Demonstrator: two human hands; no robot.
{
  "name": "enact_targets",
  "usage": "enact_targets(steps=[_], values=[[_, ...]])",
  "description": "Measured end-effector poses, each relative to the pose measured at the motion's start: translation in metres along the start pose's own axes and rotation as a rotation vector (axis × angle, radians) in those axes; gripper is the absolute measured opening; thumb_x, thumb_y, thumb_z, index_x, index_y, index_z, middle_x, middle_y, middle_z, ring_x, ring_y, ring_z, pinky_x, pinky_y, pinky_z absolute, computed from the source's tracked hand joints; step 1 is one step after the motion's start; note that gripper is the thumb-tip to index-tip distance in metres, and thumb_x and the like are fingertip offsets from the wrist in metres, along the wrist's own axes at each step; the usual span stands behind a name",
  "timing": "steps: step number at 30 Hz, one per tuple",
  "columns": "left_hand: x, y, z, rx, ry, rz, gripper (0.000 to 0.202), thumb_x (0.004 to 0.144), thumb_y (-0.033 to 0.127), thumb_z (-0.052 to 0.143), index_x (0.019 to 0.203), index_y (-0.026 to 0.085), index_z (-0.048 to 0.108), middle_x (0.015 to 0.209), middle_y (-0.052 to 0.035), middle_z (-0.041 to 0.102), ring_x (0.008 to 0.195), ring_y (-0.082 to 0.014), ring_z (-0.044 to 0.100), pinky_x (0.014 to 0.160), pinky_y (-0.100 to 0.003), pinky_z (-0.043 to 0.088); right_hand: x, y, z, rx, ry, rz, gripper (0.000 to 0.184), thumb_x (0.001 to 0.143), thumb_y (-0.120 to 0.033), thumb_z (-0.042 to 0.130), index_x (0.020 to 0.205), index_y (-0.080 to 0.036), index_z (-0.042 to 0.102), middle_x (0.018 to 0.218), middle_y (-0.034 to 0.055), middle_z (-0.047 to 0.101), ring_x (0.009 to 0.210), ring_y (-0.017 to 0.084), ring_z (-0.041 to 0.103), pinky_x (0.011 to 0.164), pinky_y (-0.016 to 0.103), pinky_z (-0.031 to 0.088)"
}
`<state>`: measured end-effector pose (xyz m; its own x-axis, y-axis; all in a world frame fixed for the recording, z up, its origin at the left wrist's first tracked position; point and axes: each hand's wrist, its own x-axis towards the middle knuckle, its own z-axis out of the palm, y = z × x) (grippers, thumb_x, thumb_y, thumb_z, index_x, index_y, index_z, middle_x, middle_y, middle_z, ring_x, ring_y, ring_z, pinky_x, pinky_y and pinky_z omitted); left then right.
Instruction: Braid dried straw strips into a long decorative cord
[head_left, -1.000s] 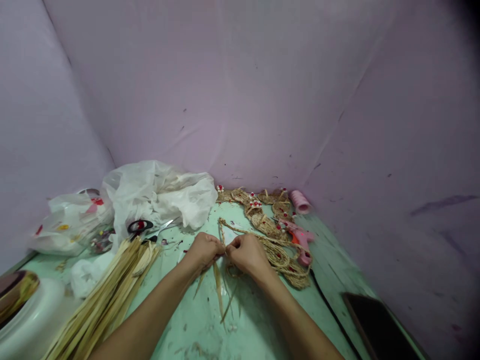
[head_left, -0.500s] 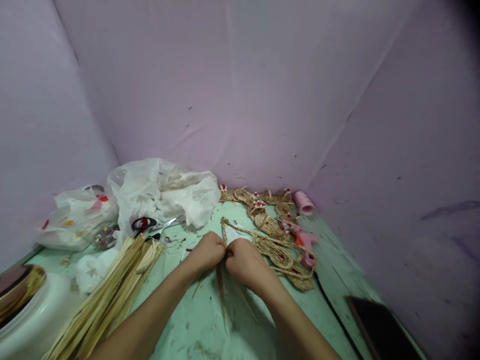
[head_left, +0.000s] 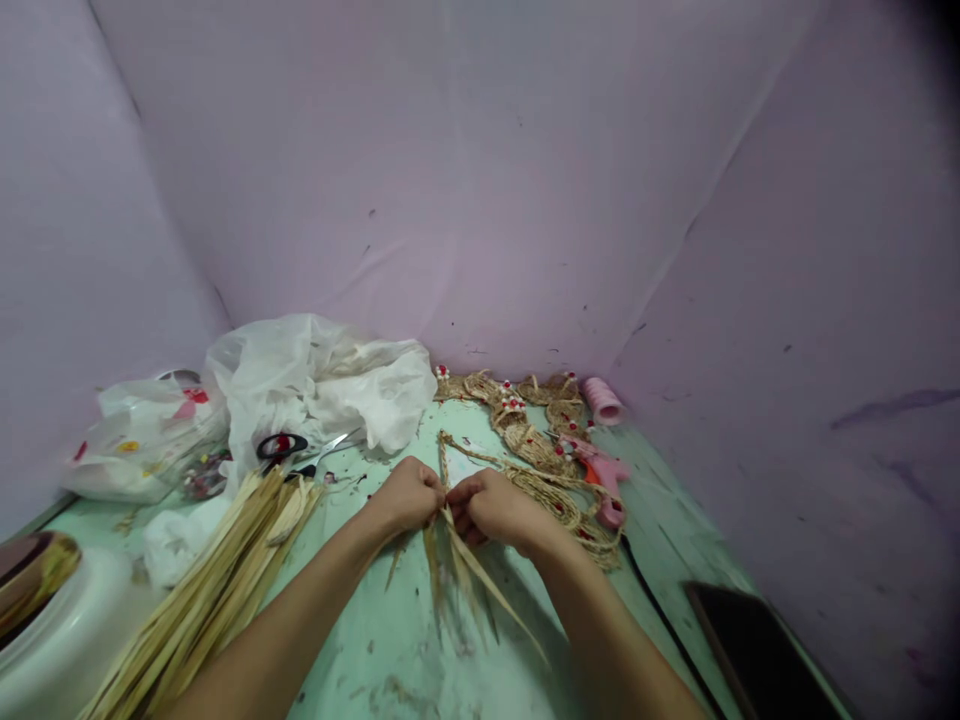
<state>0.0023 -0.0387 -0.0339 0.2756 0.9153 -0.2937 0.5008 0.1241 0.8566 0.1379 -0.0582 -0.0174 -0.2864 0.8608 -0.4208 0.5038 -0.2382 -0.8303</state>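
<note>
A thin braided cord [head_left: 443, 462] of dried plant fibre runs down into my fingers at the middle of the table. My left hand [head_left: 409, 493] is closed in a pinch on the cord's working end. Close against it, my right hand [head_left: 496, 508] has its fingertips closed on the strands there, though exactly which strands is hard to make out. Loose dried leaf strips [head_left: 491, 580] fan out below the fingers toward me. Behind my right hand the finished length of cord [head_left: 551, 492] lies looped on the table.
On the left lie a bundle of dried leaf strips [head_left: 217, 590], black-handled scissors [head_left: 282, 447], plastic bags [head_left: 375, 385] and a white container [head_left: 90, 620]. To the right are beaded braided pieces [head_left: 521, 435], a pink thread spool [head_left: 602, 400], a pink glue gun [head_left: 611, 490] and a dark flat device [head_left: 750, 640].
My right hand has turned and loosened from a fist into a fingertip pinch. The leaf strips under the hands have spread, one now slanting to the right. The view has shifted slightly.
</note>
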Motion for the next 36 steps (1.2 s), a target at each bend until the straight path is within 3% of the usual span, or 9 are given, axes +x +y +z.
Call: enact_targets(steps=[2,7,14,20,23,27,32,36], values=[[0.000,0.000,-0.001,-0.051,0.024,0.006,0.014,0.053,0.015,0.045,0.039,0.014,0.042,0.031,0.0059,0.031,0.033,-0.0038,0.024,0.037,-0.019,0.013,0.001,0.000,-0.003,0.061,0.014,0.005,0.026,0.058,-0.006,0.039,0.063,-0.011,0.064,0.048,0.0000,0.052,0.038,0.006,0.041,0.042,0.018,0.031],[0.000,-0.002,-0.005,-0.186,-0.063,-0.004,0.014,0.054,0.020,0.048,0.042,0.014,0.044,0.034,0.0056,0.034,0.033,-0.0029,0.022,0.038,-0.019,0.012,-0.006,-0.011,-0.009,-0.033,0.149,-0.005,0.017,0.059,-0.008,0.046,0.063,-0.012,0.062,0.043,-0.0040,0.045,0.040,0.005,0.035,0.042,0.018,0.027],[0.001,-0.004,-0.005,-0.224,-0.100,0.043,0.016,0.055,0.023,0.050,0.043,0.014,0.044,0.033,0.0059,0.034,0.031,-0.0027,0.022,0.036,-0.020,0.011,0.000,-0.009,0.002,0.142,0.145,0.089,0.011,0.069,-0.017,0.044,0.058,-0.015,0.049,0.037,-0.0065,0.037,0.032,0.006,0.033,0.038,0.018,0.025],[-0.001,-0.001,-0.004,-0.234,-0.088,0.011,0.019,0.056,0.023,0.052,0.043,0.015,0.042,0.031,0.0064,0.033,0.030,-0.0025,0.021,0.036,-0.020,0.011,0.000,-0.002,-0.007,-0.179,0.314,-0.085,0.018,0.065,-0.031,0.055,0.063,-0.014,0.058,0.051,-0.0011,0.052,0.045,0.007,0.042,0.044,0.018,0.027],[0.000,-0.002,-0.004,-0.248,-0.104,0.018,0.015,0.055,0.020,0.049,0.043,0.014,0.043,0.032,0.0069,0.031,0.030,-0.0023,0.021,0.035,-0.019,0.011,-0.009,-0.008,-0.007,-0.350,0.245,-0.171,0.024,0.058,-0.039,0.061,0.065,-0.016,0.064,0.057,-0.0001,0.058,0.050,0.008,0.045,0.046,0.019,0.028],[-0.001,0.000,-0.004,-0.268,-0.108,0.003,0.009,0.054,0.017,0.047,0.046,0.013,0.048,0.033,0.0065,0.034,0.029,-0.0024,0.021,0.033,-0.019,0.010,-0.013,-0.012,-0.003,-0.495,0.255,-0.166,0.015,0.057,-0.031,0.061,0.063,-0.019,0.066,0.056,-0.0006,0.058,0.051,0.009,0.045,0.046,0.020,0.026],[-0.004,0.006,-0.006,-0.349,-0.084,-0.043,0.009,0.054,0.020,0.050,0.048,0.013,0.048,0.035,0.0056,0.039,0.026,-0.0022,0.022,0.030,-0.018,0.010,-0.005,0.001,-0.016,-0.246,0.210,-0.125,0.012,0.062,-0.024,0.054,0.063,-0.013,0.060,0.049,-0.0014,0.052,0.043,0.006,0.040,0.043,0.018,0.027],[-0.005,0.005,-0.006,-0.388,-0.081,-0.053,0.009,0.054,0.021,0.053,0.052,0.012,0.051,0.035,0.0059,0.040,0.025,-0.0018,0.022,0.029,-0.018,0.009,-0.013,-0.001,-0.028,0.061,0.077,-0.035,0.006,0.062,-0.016,0.050,0.056,-0.015,0.049,0.040,-0.0049,0.045,0.035,0.006,0.037,0.039,0.018,0.027]])
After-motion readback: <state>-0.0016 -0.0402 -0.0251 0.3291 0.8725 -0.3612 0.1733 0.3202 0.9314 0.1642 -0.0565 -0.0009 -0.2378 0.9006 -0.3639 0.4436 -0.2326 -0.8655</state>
